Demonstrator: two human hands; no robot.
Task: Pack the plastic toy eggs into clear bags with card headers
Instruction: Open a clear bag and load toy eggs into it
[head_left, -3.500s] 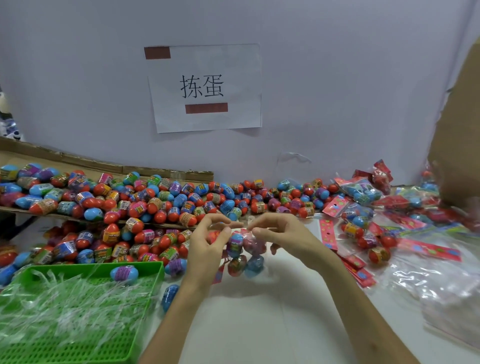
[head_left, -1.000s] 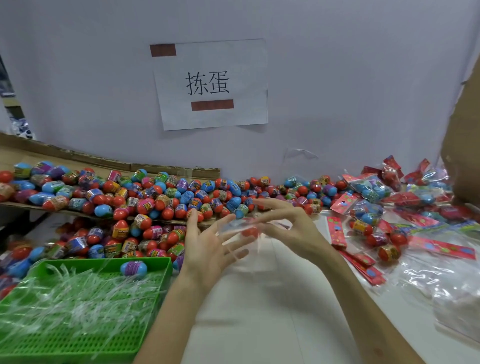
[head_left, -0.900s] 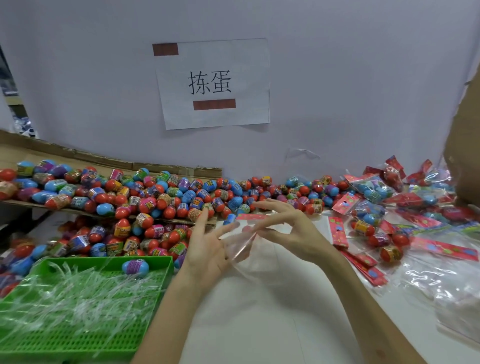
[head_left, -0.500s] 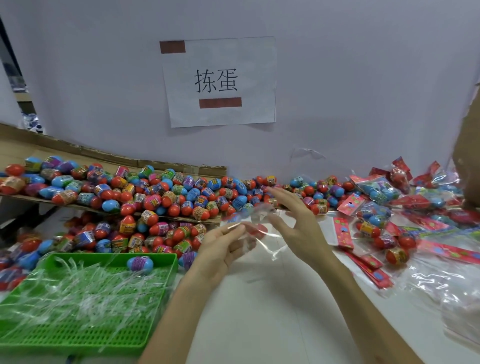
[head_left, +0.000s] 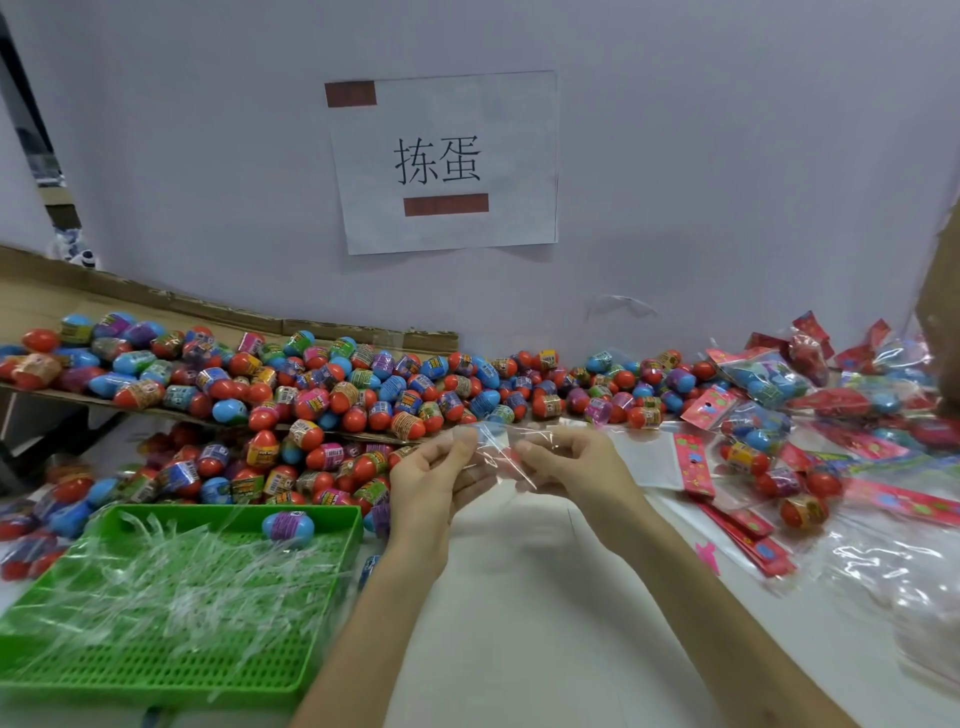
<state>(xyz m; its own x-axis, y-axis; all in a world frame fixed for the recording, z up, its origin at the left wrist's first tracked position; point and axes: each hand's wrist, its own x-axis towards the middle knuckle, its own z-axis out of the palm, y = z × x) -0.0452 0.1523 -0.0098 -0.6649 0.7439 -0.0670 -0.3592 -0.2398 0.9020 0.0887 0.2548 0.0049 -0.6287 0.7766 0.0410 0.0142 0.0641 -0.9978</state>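
A clear empty bag (head_left: 500, 451) is stretched between my two hands above the white table. My left hand (head_left: 432, 478) pinches its left edge and my right hand (head_left: 569, 465) pinches its right edge. A big heap of red, blue and purple toy eggs (head_left: 332, 405) lies just behind my hands, spread along the wall and over a cardboard sheet. Packed bags with red card headers (head_left: 763, 379) pile up at the right. Loose red card headers (head_left: 693, 465) lie right of my right hand.
A green perforated tray (head_left: 130, 670) with clear plastic strips and one blue-purple egg (head_left: 288, 526) sits at the front left. Empty clear bags (head_left: 893, 566) lie at the right front. A paper sign (head_left: 447, 161) hangs on the grey wall. A cardboard panel (head_left: 943, 312) stands far right.
The filled bag of eggs held 3.5 s ago is gone from my hands. They now hold an empty clear bag, and both hands have closed from spread fingers to pinching its edges.
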